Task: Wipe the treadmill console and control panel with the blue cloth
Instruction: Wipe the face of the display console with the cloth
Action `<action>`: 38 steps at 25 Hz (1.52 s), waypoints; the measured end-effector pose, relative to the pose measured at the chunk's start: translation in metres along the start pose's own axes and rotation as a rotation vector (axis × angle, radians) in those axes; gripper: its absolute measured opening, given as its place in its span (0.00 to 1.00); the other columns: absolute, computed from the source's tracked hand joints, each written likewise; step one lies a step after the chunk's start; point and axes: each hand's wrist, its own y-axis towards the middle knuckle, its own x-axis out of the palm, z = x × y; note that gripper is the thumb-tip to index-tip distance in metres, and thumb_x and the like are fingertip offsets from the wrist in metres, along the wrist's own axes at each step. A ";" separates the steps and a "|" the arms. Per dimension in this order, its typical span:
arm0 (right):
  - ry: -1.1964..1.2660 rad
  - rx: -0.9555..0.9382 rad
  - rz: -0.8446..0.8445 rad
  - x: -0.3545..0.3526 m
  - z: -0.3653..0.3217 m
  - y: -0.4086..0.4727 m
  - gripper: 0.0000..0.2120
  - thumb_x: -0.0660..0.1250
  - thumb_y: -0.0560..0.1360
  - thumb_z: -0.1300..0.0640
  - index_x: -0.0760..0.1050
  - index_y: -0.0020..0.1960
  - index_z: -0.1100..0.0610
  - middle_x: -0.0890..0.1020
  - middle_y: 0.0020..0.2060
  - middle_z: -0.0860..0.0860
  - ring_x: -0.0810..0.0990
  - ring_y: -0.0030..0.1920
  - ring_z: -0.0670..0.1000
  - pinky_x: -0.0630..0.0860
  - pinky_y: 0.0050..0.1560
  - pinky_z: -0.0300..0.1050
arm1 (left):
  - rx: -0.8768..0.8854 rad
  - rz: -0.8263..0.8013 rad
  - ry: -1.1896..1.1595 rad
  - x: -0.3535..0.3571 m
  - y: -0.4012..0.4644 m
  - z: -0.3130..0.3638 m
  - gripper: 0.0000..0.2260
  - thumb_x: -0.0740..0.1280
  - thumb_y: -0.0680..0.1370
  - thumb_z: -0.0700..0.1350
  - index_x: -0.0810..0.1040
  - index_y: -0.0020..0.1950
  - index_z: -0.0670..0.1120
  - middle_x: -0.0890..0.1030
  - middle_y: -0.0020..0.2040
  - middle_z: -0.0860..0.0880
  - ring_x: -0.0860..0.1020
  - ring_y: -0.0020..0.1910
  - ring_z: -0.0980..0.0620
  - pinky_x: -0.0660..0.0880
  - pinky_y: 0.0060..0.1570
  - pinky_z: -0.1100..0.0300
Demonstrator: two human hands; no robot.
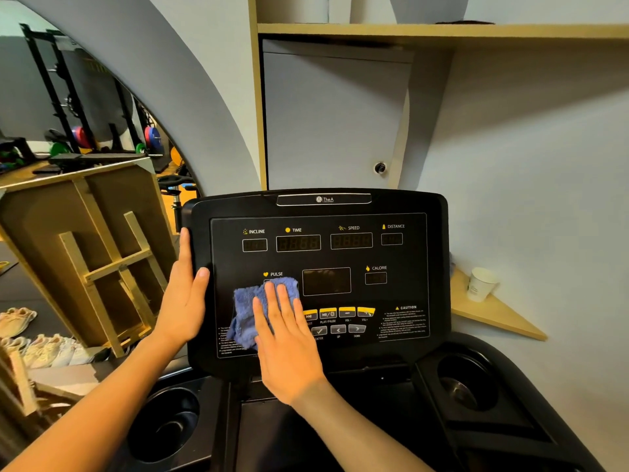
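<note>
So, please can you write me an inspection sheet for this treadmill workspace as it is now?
Surface: black treadmill console, displays dark.
Job's things: blue cloth crumpled on the control panel, below the PULSE label, at the lower left.
Clutter: white paper cup on the corner shelf; shoes on the floor at left.
Hands: right hand presses flat on the cloth; left hand holds the console's left edge.
Cables: nothing seen.
Surroundings: two cup holders, left and right; wooden frame; weight racks with plates behind.
</note>
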 end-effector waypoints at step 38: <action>-0.066 0.248 0.112 0.009 0.167 -0.139 0.26 0.42 0.85 0.54 0.65 0.76 0.63 0.64 0.76 0.63 0.64 0.76 0.64 0.61 0.72 0.59 | 0.028 -0.001 -0.054 0.000 -0.002 0.004 0.34 0.49 0.78 0.69 0.39 0.79 0.63 0.60 0.78 0.53 0.66 0.73 0.47 0.64 0.68 0.50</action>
